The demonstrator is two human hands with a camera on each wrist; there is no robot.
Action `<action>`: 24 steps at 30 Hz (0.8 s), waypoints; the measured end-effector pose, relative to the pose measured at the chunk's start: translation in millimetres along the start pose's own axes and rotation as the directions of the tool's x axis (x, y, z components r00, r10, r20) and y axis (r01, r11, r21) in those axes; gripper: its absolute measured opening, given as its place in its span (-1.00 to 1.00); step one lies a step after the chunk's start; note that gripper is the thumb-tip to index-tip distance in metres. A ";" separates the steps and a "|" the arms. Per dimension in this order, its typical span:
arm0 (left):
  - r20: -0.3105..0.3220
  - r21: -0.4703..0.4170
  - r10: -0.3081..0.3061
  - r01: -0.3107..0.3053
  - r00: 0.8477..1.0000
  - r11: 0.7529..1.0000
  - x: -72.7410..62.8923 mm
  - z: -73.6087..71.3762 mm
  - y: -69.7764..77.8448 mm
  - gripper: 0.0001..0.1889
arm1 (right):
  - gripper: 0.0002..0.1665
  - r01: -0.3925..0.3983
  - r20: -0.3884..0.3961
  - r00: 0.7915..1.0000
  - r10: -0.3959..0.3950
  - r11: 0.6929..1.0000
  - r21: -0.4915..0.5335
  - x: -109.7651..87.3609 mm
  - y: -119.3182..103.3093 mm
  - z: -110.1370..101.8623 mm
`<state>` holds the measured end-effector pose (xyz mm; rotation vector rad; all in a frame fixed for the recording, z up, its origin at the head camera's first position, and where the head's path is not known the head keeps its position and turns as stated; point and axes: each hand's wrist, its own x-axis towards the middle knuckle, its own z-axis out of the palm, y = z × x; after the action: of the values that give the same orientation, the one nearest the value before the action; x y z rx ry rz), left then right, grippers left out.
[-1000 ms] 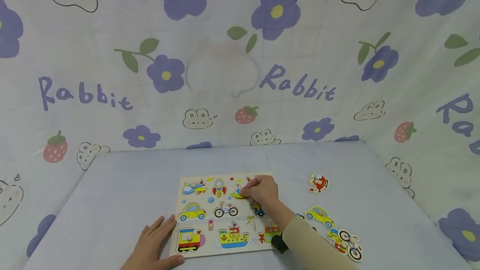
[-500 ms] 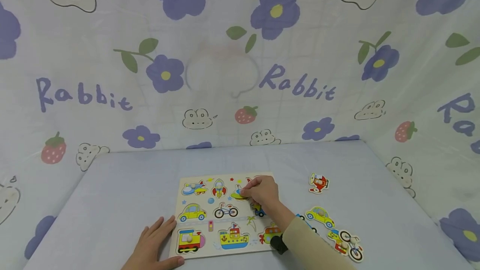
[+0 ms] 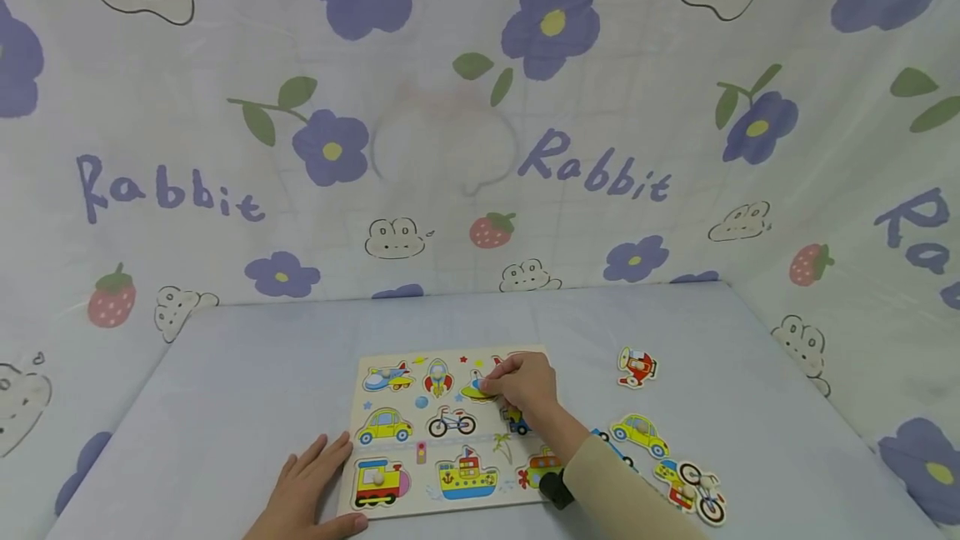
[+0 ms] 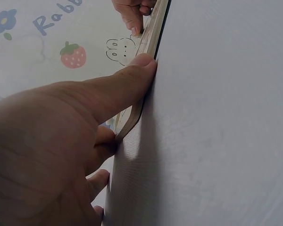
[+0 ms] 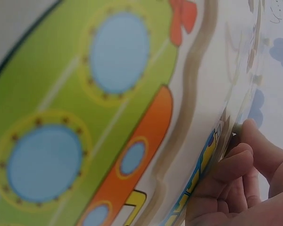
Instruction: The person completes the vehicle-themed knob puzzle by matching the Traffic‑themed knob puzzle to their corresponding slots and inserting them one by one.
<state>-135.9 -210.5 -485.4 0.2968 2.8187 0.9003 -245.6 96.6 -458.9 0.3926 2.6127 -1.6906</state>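
Note:
A wooden peg puzzle board [image 3: 422, 503] with vehicle pictures lies flat on the table. My right hand [image 3: 528, 390] pinches the flying saucer puzzle piece [image 3: 472, 391] between thumb and forefinger, at its place in the board's back row. In the right wrist view the curled fingers of the right hand [image 5: 236, 188] show at the board's surface, beyond a large green submarine picture [image 5: 122, 141]. My left hand [image 3: 306, 482] rests at the board's front left corner, fingers spread along the left side. Its thumb [image 4: 120, 89] lies on the front edge. Plane, rocket and train pieces with knobs sit in the board.
Right of the board lie loose pieces: a red helicopter [image 3: 637, 367], a yellow car [image 3: 639, 433] and a bicycle [image 3: 703, 492] overlapping another piece [image 3: 667, 470]. A blue piece [image 3: 615, 447] is partly behind the right sleeve [image 3: 626, 490]. Patterned cloth [image 3: 442, 190] hangs behind the table.

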 end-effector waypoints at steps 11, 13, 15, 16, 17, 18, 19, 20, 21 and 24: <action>0.022 0.006 -0.017 0.017 1.000 1.000 1.0 -2.4 1.1 0.09 | -0.76 0.004 0.005 1.000 -0.004 1.000 -0.012 2.3 0.6 0.0; 0.024 0.005 -0.012 0.012 1.000 1.000 0.5 -3.0 1.2 0.09 | -0.76 0.002 0.012 1.000 -0.002 1.000 -0.017 2.2 -0.4 -0.3; 0.025 0.005 -0.007 0.007 1.000 1.000 0.4 -3.7 1.4 0.09 | -0.76 0.002 0.017 1.000 -0.001 1.000 -0.026 2.2 -1.5 -0.6; 0.024 0.004 -0.006 0.006 1.000 1.000 0.2 -4.1 1.5 0.09 | -0.76 0.000 0.019 1.000 0.001 1.000 -0.027 2.3 -2.1 -0.6; 0.022 0.005 -0.003 0.002 1.000 1.000 0.3 -4.3 1.5 0.09 | -0.76 -0.001 0.020 1.000 0.001 1.000 -0.027 2.4 -2.4 -0.4; 0.022 0.005 -0.001 0.001 1.000 1.000 0.3 -4.6 1.5 0.09 | -0.76 0.000 0.020 1.000 0.000 1.000 -0.028 2.9 -2.6 0.0; 0.022 0.008 -0.001 0.001 1.000 1.000 0.4 -4.6 1.5 0.09 | -0.76 0.000 0.019 1.000 0.000 1.000 -0.028 3.3 -2.5 0.5; 0.021 0.010 0.002 -0.002 1.000 1.000 0.5 -4.4 1.2 0.09 | -0.76 0.001 0.017 1.000 -0.001 1.000 -0.026 3.4 -2.2 0.9; 0.020 0.012 0.002 -0.002 1.000 1.000 0.7 -4.1 1.0 0.09 | -0.76 0.002 0.015 1.000 -0.001 1.000 -0.025 3.3 -1.9 1.2; 0.021 0.017 -0.002 0.002 1.000 1.000 1.1 -2.7 0.0 0.09 | -0.75 0.006 0.006 1.000 -0.006 1.000 -0.025 2.4 -0.8 1.8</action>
<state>-137.6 -211.7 -483.3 0.3036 2.8077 0.8681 -248.3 95.1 -459.2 0.3792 2.6305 -1.6564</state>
